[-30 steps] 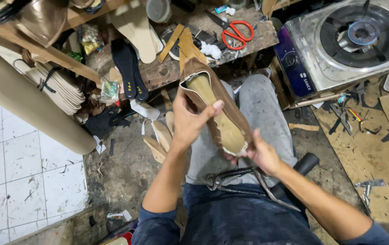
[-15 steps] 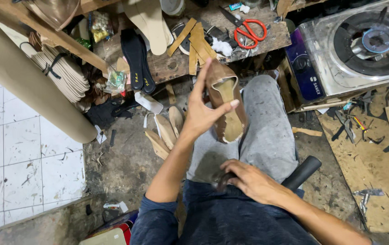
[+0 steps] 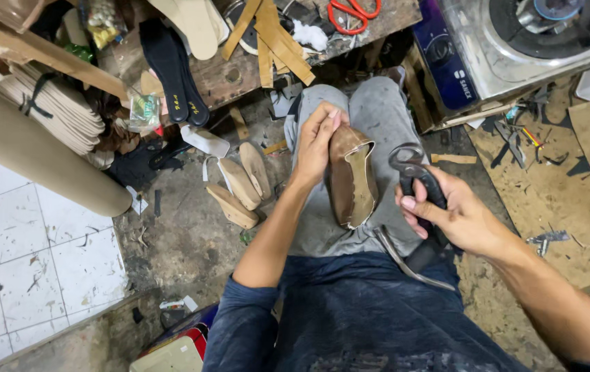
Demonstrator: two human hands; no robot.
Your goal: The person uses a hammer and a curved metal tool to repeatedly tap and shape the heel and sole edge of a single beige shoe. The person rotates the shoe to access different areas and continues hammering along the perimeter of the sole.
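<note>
Person seated, grey-trousered lap in middle of view. Brown shoe upper on a last point(image 3: 351, 178) lies sole-up on the lap, toe pointing away from the body. Left hand point(image 3: 317, 141) grips the shoe's left edge near the toe — fingers curled tight over the leather, thumb side against the upper. Right hand point(image 3: 454, 215) sits just right of the shoe, fingers wrapped shut around the black handles of lasting pincers point(image 3: 415, 180); the pincer head points away from the body, close beside the shoe's right edge, whether it touches the leather I cannot tell. A curved metal handle end sticks out below the right hand, over the lap.

Left of the shoe, on the dirty floor, three pale wooden lasts point(image 3: 243, 184) lie side by side. Beyond the shoe, a rough wooden worktop point(image 3: 226, 76) carries black insoles point(image 3: 171, 62), tan leather strips point(image 3: 274, 38) and red-handled scissors point(image 3: 353, 12). Far right of the shoe — a gas stove point(image 3: 536, 34) on a blue-fronted box. Far left of the shoe, a stack of cream insoles point(image 3: 54, 110) tied with a black band, and a big tan roll point(image 3: 40, 155) lying over white floor tiles. Right of the shoe, past the right hand, brown cardboard point(image 3: 550, 193) covers the floor, with scraps scattered on it.
</note>
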